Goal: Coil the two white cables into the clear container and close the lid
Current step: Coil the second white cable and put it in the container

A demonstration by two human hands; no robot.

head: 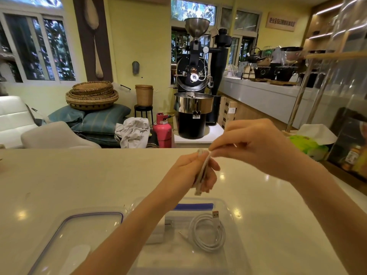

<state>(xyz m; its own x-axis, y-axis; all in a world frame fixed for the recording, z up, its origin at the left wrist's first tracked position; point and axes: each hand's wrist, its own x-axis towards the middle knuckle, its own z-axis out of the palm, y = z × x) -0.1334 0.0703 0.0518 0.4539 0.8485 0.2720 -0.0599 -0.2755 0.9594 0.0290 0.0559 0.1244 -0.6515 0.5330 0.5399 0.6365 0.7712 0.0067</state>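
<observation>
Left hand point(193, 171) grips folded white cable point(203, 171); right hand point(252, 147) pinches its top.

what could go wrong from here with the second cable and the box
1. The second cable is bunched loosely in the left hand while the right hand pinches its top; it may spring open when dropped.
2. The coiled cable in the container has its plug sticking up, so it could catch the lid.
3. A white adapter takes up floor space too.
</observation>
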